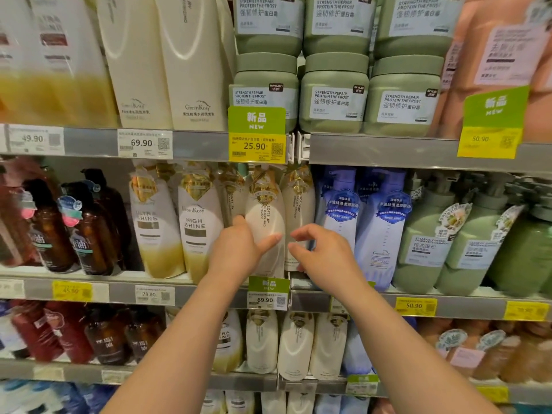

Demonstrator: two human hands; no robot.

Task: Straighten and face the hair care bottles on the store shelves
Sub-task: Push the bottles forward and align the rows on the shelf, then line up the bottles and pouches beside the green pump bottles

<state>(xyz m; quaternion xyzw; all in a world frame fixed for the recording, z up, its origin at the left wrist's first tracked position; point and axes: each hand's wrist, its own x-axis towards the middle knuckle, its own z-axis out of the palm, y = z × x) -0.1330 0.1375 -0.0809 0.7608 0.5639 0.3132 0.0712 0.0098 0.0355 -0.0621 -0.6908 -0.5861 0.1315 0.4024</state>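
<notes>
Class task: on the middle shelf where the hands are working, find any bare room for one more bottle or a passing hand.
Only one gap: the bare back panel above the brown bottles, left of the Ultra Shine bottle. Elsewhere, packed: the left hand and right hand reach among touching bottles.

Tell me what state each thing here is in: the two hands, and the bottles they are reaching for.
left hand: grips the Soft Silky bottle from its left side.
right hand: fingers curled, at the neighbouring cream bottle's lower part; grip unclear.
Soft Silky bottle: upright, label facing out.
cream bottle: upright, label turned slightly.
High Shine bottle: upright, untouched, facing out.
blue bottles: upright, leaning slightly.
</notes>
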